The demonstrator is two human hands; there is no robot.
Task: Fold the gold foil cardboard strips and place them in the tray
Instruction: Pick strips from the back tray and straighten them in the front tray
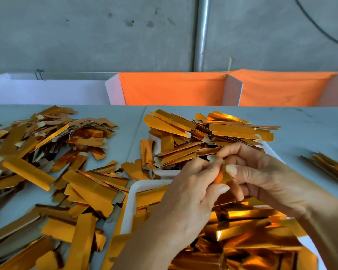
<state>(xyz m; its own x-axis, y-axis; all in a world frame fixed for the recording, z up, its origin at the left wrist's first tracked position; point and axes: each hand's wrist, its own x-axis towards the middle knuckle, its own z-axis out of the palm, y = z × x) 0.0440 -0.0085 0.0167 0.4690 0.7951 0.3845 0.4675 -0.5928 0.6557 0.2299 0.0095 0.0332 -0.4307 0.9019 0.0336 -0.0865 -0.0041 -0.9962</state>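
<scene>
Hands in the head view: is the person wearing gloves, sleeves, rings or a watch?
Nothing worn shows. The left hand and right hand are bare, with no gloves and no rings on the visible fingers. Both forearms are uncovered down to the frame edge, with no sleeve, watch or band in view. The visible nails are short and unpainted.

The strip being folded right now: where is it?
In the head view, right of centre, the strip is pinched between the fingertips of both hands, left hand and right hand, above the near white tray of folded strips.
</scene>
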